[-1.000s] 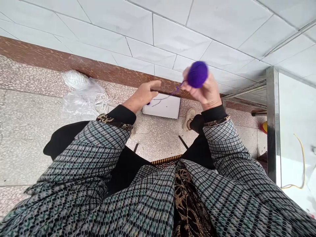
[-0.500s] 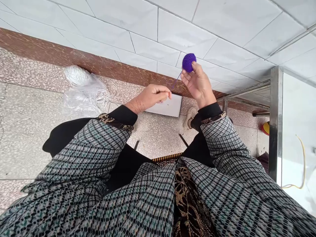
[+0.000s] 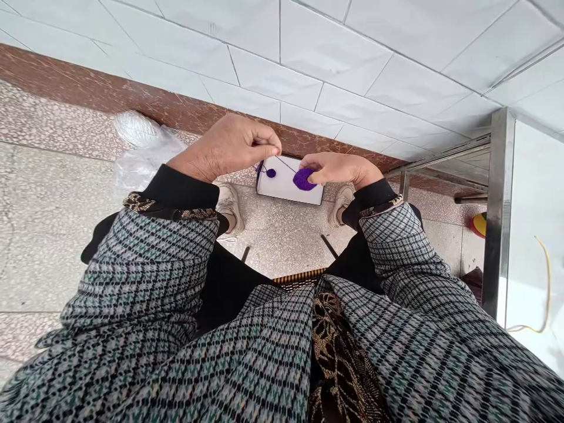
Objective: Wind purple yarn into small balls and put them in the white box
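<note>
My right hand [image 3: 340,169] holds a small purple yarn ball [image 3: 304,179] with curled fingers, over a white box [image 3: 288,188] on the floor. My left hand [image 3: 229,147] is pinched shut on the purple strand [image 3: 282,164] that runs from the ball. A smaller purple bit [image 3: 270,173] hangs just below that pinch. Both hands are raised in front of my knees, close together.
A clear plastic bag with white yarn [image 3: 141,144] lies on the speckled floor at the left, by the brown skirting. My two light shoes [image 3: 231,205] flank the box. A metal frame [image 3: 497,211] with a yellow cord [image 3: 546,276] stands at the right. The wall is white tile.
My right hand has come down from up high with the ball to just over the box. My left hand has risen and moved closer, still pinching the strand.
</note>
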Tool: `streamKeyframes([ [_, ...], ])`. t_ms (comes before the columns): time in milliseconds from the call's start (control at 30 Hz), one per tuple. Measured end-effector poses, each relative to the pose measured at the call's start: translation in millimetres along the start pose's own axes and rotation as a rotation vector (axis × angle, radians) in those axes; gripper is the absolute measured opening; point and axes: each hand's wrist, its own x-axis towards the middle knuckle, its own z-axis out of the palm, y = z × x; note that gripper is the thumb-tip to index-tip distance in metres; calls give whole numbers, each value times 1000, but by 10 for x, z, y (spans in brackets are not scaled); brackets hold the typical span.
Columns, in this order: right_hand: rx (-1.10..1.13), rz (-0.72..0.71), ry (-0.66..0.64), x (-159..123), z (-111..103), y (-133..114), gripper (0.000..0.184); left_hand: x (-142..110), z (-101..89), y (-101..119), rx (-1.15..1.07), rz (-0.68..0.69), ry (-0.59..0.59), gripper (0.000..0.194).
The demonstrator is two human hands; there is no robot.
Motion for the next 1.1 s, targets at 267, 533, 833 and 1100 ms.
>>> streamKeyframes([
  [267, 768, -520, 424, 140, 39, 102, 71, 144, 307, -168, -44, 125, 88, 20],
  [533, 359, -238, 200, 163, 113, 127, 43, 113, 223, -66, -45, 90, -113, 15],
  [833, 806, -498, 770, 112, -21, 84, 51, 116, 291, -127, -103, 113, -211, 16],
  [1100, 282, -478, -57, 17, 60, 179, 58, 129, 154, -119, -142, 144, -194, 18],
])
